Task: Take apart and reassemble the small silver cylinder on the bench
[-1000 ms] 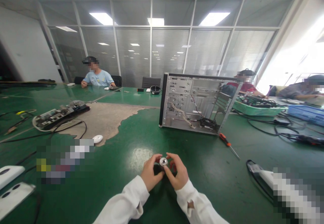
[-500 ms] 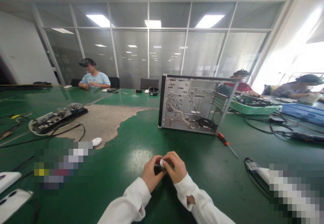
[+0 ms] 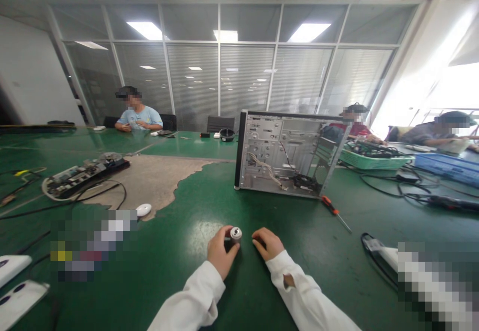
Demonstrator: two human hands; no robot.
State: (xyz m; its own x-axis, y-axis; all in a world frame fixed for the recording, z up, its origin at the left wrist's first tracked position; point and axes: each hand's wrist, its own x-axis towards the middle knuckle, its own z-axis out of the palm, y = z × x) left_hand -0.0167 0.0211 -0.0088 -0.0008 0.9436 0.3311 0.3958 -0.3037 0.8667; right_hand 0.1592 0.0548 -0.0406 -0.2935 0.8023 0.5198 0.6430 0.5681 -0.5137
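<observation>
I have a small silver cylindrical metal part [image 3: 235, 235] grasped in my left hand [image 3: 220, 255], thumb on the near side and fingers curled around the far side. Its round end, with a dark centre, faces up; I cannot tell whether its base touches the green glossy tabletop [image 3: 194, 281].

At three o'clock from the part, near but apart from it, is my right hand [image 3: 270, 245]. Its fingers are released and loosely bent, with a small gap between thumb and fingertips.

Reading the clock from the part, an open silver metal computer case with a black front edge [image 3: 262, 146] stands upright at one o'clock, its inside with wires and a dark fan-like unit toward me. Just beside its near right corner, between two and three o'clock, lies an orange-and-black-handled screwdriver [image 3: 337, 214], its shaft pointing away from the case. Farther off at two o'clock sits a pale green plastic basket [image 3: 374, 160] filled with dark cables.

At ten o'clock lies an opened, elongated device with exposed inner parts [image 3: 84, 175]; nearer me, between nine and ten, is a white oval object [image 3: 143, 210]. A person in a light blue shirt [image 3: 144, 117] sits across the table at eleven o'clock.
</observation>
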